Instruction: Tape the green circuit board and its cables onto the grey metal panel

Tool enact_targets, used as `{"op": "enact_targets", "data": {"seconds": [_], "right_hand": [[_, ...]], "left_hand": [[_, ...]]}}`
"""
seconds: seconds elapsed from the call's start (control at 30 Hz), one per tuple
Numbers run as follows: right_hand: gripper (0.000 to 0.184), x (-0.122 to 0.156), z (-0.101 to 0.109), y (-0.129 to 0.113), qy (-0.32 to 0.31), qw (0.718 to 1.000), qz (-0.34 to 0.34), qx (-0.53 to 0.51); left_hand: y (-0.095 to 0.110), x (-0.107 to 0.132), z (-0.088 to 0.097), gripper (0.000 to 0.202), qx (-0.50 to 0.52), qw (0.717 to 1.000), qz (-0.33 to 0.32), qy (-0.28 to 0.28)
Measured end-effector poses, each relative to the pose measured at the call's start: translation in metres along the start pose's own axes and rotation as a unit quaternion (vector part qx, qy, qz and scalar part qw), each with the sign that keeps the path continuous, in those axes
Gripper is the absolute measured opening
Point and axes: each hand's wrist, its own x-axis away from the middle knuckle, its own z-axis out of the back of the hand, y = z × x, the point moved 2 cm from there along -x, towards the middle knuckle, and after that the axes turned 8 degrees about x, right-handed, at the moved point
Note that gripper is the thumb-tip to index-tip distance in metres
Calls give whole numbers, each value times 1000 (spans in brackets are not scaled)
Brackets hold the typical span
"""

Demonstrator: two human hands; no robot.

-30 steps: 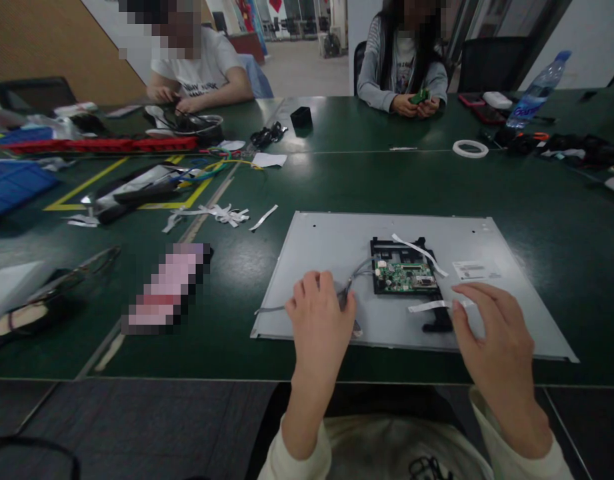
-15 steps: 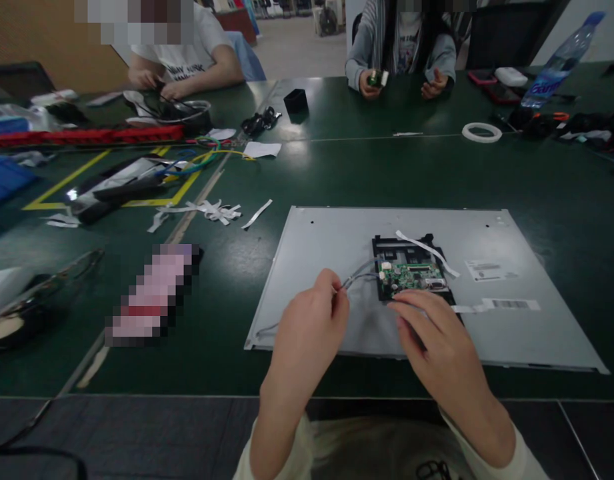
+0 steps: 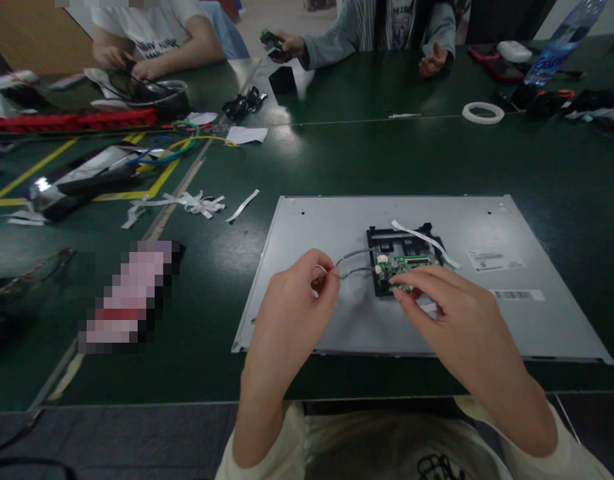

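A large grey metal panel (image 3: 327, 227) lies flat before me, with a black plastic bracket (image 3: 380, 235) on its middle. Set in the bracket is a green circuit board (image 3: 397, 264), from whose left edge two grey cables (image 3: 355, 253) run out. My left hand (image 3: 299, 300) pinches these cables between thumb and fingers. At the board's near edge, thumb and index finger of my right hand (image 3: 451, 303) are closed together; whether they grip the board's rim or something small there, I cannot make out. A white tape strip (image 3: 427, 240) crosses the bracket's upper right.
Left of the panel lies a blurred pink phone (image 3: 129, 287), beyond it white strips (image 3: 197, 202) and a black device with wires (image 3: 87, 173). A tape roll (image 3: 483, 113) and a plastic bottle (image 3: 561, 47) are at the far right. Two people sit opposite.
My right thumb and index finger have come together at the board's near edge. My left hand keeps the cables. The person opposite has moved a small green item toward the left.
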Motion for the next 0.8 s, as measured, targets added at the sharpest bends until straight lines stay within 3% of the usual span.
{"op": "enact_targets", "data": {"seconds": [0.3, 0.5, 0.8], "right_hand": [[16, -23, -35, -45, -18, 990, -11, 138], [15, -22, -33, -36, 5, 993, 1, 120], [17, -23, -21, -11, 73, 994, -67, 42]], "left_hand": [[3, -4, -5, 13, -3, 1000, -10, -1], [-1, -4, -5, 13, -37, 999, -3, -1], [-3, -5, -8, 13, -106, 994, 21, 22]]}}
